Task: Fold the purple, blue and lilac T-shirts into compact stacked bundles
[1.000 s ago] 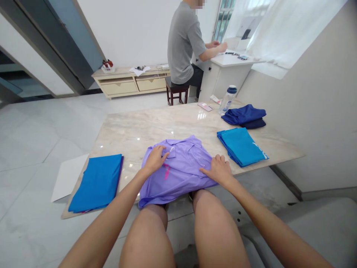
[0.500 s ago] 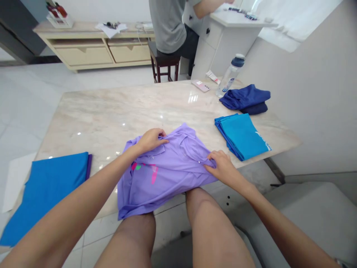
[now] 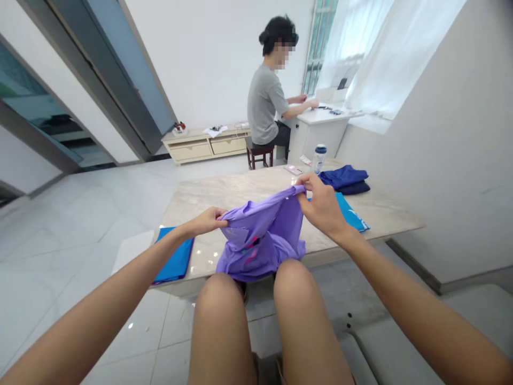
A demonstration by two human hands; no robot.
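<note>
A purple shirt [image 3: 260, 235] with a pink print is stretched between my two hands, its upper edge lifted above the marble table [image 3: 224, 184]. My left hand [image 3: 210, 220] pinches one upper corner of it. At the other upper corner, held a bit higher, my right hand [image 3: 318, 203] is closed on the cloth. The lower part of the shirt hangs bunched at the table's near edge by my knees. Left of it lies a folded blue garment [image 3: 176, 259]. A folded light-blue garment [image 3: 352, 213] is partly hidden behind my right hand.
Dark-blue folded clothes [image 3: 347, 179], a water bottle [image 3: 319, 159] and a pink phone [image 3: 293, 170] stand or lie at the table's far right. Beyond, a person [image 3: 264, 104] in grey sits on a stool at a white cabinet [image 3: 320, 133]. A low drawer unit [image 3: 192, 152] lines the wall.
The shirt's upper edge has been raised off the table and pulled taut between both hands. My view has tilted up, showing more of the room and the seated person.
</note>
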